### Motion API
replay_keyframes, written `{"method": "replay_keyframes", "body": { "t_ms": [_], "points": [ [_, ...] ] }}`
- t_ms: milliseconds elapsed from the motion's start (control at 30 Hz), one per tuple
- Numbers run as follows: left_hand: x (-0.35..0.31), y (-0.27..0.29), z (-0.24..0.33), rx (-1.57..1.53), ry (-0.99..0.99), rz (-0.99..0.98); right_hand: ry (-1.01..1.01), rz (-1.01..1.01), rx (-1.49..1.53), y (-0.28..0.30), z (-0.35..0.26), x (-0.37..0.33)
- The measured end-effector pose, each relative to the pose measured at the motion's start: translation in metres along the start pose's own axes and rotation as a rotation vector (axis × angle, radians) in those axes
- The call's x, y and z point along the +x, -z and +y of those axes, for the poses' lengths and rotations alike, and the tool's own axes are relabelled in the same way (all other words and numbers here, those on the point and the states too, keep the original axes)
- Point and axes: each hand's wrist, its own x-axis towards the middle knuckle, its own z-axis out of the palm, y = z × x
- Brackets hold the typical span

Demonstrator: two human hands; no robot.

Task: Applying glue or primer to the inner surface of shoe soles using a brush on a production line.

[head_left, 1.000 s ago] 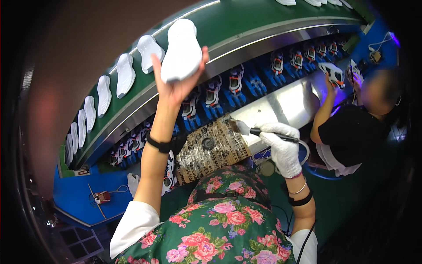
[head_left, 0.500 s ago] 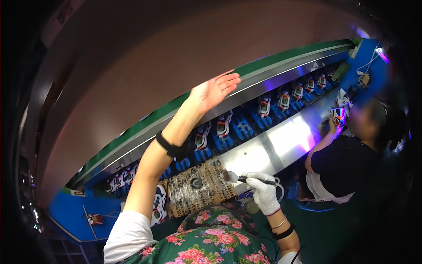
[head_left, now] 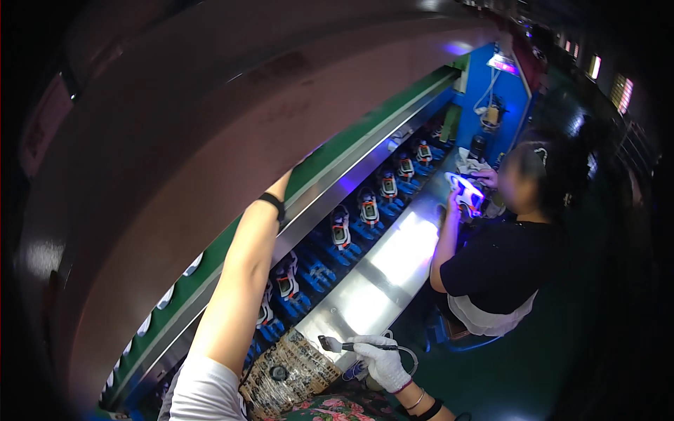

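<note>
My left arm stretches forward over the machine, and my left hand (head_left: 282,184) reaches in beneath the brown hood, above the green belt (head_left: 309,181). The hood hides its fingers, so what they touch cannot be seen. On my right hand (head_left: 383,363) is a white knitted glove. It is closed around the black handle of a brush (head_left: 338,345), whose dark tip points left over the metal ledge (head_left: 358,312). Below the brush lies a pad wrapped in brown tape (head_left: 288,379). White and orange shoes (head_left: 340,228) stand in a row on blue holders beyond the ledge.
The large brown hood (head_left: 210,126) overhangs the belt. Several pale, sole-shaped pieces (head_left: 165,297) lie on the belt at left. To the right sits a co-worker in a black shirt (head_left: 491,263), holding a shoe (head_left: 465,195) under violet light. A blue panel (head_left: 477,77) stands behind.
My left hand, open and empty before, has gone forward under the hood. My right hand has moved left and lower in the picture with the brush. The view has swung rightward.
</note>
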Motion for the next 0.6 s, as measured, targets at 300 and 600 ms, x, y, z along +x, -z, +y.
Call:
{"method": "replay_keyframes", "body": {
  "t_ms": [300,600],
  "points": [
    [-0.116,0.069,-0.063,-2.085,0.135,0.118,-0.168,-0.198,0.041,-0.011,0.018,0.008],
    [-0.47,0.108,0.004,-2.041,0.169,-0.001,-0.2,-0.195,0.152,-0.049,-0.005,-0.01]
  ]
}}
